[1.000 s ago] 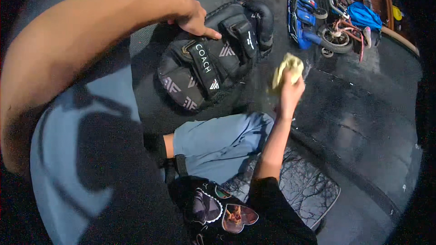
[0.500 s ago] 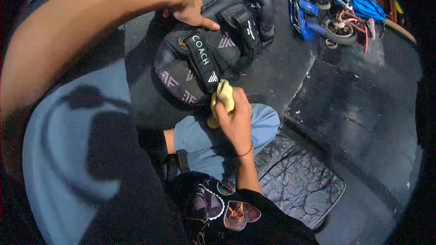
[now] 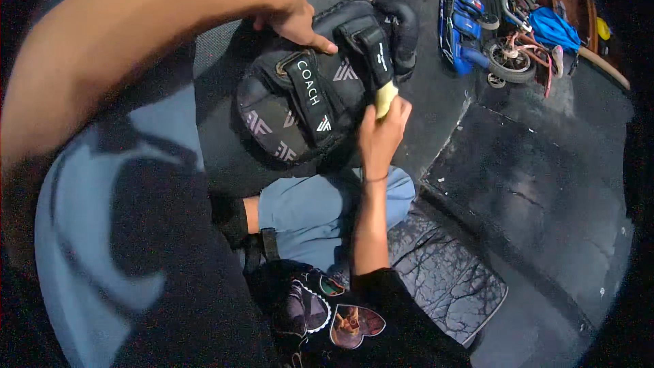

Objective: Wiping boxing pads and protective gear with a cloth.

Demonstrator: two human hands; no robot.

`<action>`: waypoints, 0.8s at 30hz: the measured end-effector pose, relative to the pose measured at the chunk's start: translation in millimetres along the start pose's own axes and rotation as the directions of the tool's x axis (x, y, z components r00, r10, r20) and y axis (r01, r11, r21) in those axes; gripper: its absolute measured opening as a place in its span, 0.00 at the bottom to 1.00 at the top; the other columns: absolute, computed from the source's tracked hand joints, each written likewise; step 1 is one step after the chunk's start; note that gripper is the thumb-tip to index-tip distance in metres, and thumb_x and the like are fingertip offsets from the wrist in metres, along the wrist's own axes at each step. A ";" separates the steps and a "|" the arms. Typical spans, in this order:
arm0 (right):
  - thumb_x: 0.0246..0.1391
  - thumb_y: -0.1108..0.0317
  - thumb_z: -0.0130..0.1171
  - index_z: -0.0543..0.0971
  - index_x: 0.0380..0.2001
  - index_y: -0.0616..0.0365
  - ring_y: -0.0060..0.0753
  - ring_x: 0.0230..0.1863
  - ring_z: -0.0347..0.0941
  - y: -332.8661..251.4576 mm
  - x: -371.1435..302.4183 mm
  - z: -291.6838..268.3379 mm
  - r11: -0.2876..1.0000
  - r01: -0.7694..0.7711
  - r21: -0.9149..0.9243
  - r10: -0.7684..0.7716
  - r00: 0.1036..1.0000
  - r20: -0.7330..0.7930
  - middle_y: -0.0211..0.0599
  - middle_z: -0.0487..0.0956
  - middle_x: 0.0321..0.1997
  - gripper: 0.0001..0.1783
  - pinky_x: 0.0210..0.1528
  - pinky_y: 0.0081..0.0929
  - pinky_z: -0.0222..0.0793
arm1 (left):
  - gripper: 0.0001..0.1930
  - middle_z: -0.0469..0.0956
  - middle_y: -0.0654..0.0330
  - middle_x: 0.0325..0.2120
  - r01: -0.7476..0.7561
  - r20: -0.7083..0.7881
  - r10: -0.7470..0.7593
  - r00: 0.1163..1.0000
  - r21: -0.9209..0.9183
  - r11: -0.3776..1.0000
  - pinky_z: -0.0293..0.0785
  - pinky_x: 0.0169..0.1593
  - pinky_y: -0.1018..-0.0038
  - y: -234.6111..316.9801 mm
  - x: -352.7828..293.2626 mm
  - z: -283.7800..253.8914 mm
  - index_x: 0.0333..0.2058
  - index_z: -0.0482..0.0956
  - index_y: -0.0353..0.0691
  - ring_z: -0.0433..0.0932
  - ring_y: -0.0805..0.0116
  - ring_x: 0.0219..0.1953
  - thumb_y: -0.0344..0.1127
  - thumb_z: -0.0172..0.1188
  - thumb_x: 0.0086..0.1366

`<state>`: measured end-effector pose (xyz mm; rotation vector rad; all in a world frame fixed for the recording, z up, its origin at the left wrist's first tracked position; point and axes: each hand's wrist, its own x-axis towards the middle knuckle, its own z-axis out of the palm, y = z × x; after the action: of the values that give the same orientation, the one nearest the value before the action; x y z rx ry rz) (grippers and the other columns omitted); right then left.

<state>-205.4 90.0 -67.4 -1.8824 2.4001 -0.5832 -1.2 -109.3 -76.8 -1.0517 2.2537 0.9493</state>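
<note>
Black T-shirt with a heart-shaped graphic (image 3: pixel 334 313) fills the near edge, and blue-grey shorts (image 3: pixel 320 208) cover the knee beyond it. A grey crackle-patterned mat (image 3: pixel 443 279) lies to the right of the knee, on a dark floor mat (image 3: pixel 538 191).

Right hand (image 3: pixel 383 138) rises from the near side, forearm almost straight up the frame, wrist bent slightly left. Fingers curl around a pale yellow cloth (image 3: pixel 385 97), pinching it and pressing it to the right edge of the black strike pad (image 3: pixel 320 95), just under its vertical strap (image 3: pixel 371 48).

Left hand (image 3: pixel 293 17) comes in from the far left on a long bare forearm. Palm down, fingers spread on the pad's upper face, index tip near the strap; resting and pressing rather than clenched.

Pad sits centre frame on the floor beyond the knee, tilted, its cross strap facing up.

Risks, as judged:
- Only 1 hand steadies the pad, from the top; a hard push from the cloth side could slide or rotate it left.
- Cloth is bunched small, so it could snag under the strap or slip from the pinch.
- Fingertips close to the strap could get caught.

Far right, a blue scooter (image 3: pixel 466 24) and a small bicycle (image 3: pixel 521 58) stand well apart.
</note>
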 end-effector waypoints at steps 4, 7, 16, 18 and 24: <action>0.48 0.76 0.56 0.73 0.43 0.66 0.60 0.46 0.71 -26.5 -31.9 -22.3 0.979 0.059 0.197 -0.103 0.970 0.219 0.53 0.71 0.46 0.17 0.50 0.42 0.69 | 0.58 0.81 0.41 0.43 0.001 0.057 -0.002 0.998 0.027 1.000 0.74 0.56 0.57 -1.3 3.4 -1.6 0.43 0.82 0.28 0.80 0.48 0.50 0.87 0.34 0.53; 0.46 0.76 0.58 0.74 0.42 0.66 0.58 0.45 0.72 -44.3 -61.8 -42.3 0.944 0.031 0.327 -0.177 0.887 0.427 0.52 0.72 0.44 0.17 0.49 0.39 0.70 | 0.58 0.83 0.42 0.38 0.074 0.073 -0.078 0.994 0.069 0.995 0.75 0.53 0.58 -4.8 9.5 3.9 0.39 0.84 0.27 0.82 0.49 0.45 0.88 0.34 0.53; 0.57 0.71 0.56 0.77 0.46 0.65 0.29 0.38 0.78 -11.7 -5.7 -50.9 0.847 -0.383 0.369 0.295 0.916 0.272 0.39 0.83 0.39 0.15 0.41 0.28 0.75 | 0.58 0.82 0.41 0.39 -0.032 0.036 0.033 0.999 -0.026 0.999 0.75 0.53 0.57 -5.2 0.0 3.9 0.39 0.83 0.27 0.82 0.49 0.46 0.87 0.35 0.54; 0.56 0.70 0.57 0.77 0.43 0.66 0.34 0.36 0.79 18.6 6.2 -25.0 0.967 -0.115 0.225 0.082 0.985 0.153 0.42 0.82 0.37 0.13 0.40 0.31 0.73 | 0.57 0.82 0.41 0.40 -0.092 0.000 0.093 0.996 -0.054 0.994 0.74 0.54 0.57 5.3 9.1 2.8 0.39 0.83 0.27 0.81 0.49 0.47 0.86 0.35 0.54; 0.49 0.73 0.58 0.72 0.35 0.66 0.53 0.34 0.70 -38.2 -40.5 -18.8 0.985 0.061 0.163 -0.099 0.966 0.239 0.50 0.70 0.33 0.11 0.38 0.41 0.67 | 0.55 0.82 0.42 0.43 0.006 0.109 -0.009 0.994 0.032 0.999 0.73 0.55 0.57 1.9 8.5 -3.1 0.39 0.84 0.29 0.80 0.47 0.49 0.85 0.35 0.55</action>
<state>-164.0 125.8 -46.1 -1.8708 2.0723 -0.4898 -8.1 -114.7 -79.6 -0.9697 2.1670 0.9421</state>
